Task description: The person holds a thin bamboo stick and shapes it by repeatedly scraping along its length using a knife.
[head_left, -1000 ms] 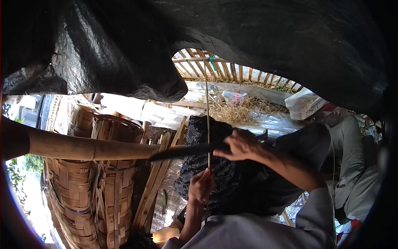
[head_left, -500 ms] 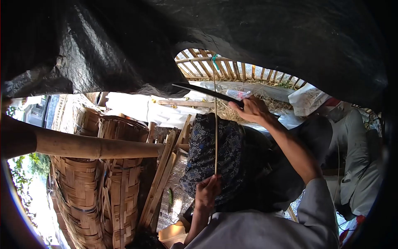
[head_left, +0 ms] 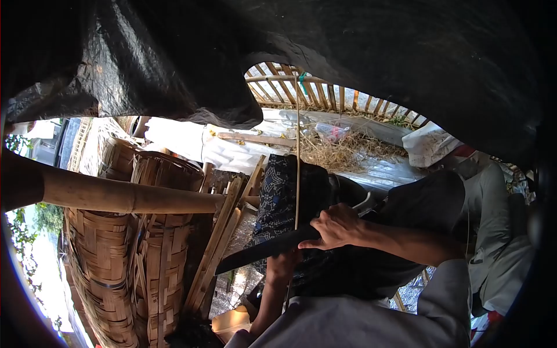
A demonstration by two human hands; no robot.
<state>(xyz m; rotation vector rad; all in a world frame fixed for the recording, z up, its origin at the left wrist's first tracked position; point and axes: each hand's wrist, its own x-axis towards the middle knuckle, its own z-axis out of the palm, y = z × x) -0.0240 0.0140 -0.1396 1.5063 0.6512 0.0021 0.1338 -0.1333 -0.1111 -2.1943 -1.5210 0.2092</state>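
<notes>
A thin, pale bamboo strip [head_left: 298, 151] stretches away from me over a dark patterned cloth [head_left: 277, 188] on my lap. My left hand [head_left: 281, 265] is closed around its near end, partly hidden behind a blade. My right hand [head_left: 338, 227] grips a long dark machete [head_left: 255, 254] by its handle. The blade points to the left and crosses just above my left hand, beside the strip. Whether the edge touches the strip I cannot tell.
Tall woven bamboo baskets [head_left: 104, 261] stand at the left, behind a thick bamboo pole [head_left: 139, 198]. Split bamboo pieces [head_left: 217, 249] lean beside them. Black plastic sheeting [head_left: 377, 64] hangs overhead. Another person's trousered leg [head_left: 493, 220] is at the right. Dry straw [head_left: 331, 151] lies ahead.
My right hand has swung the machete down from the strip's far part to close by my left hand. The left hand has shifted slightly, still holding the strip.
</notes>
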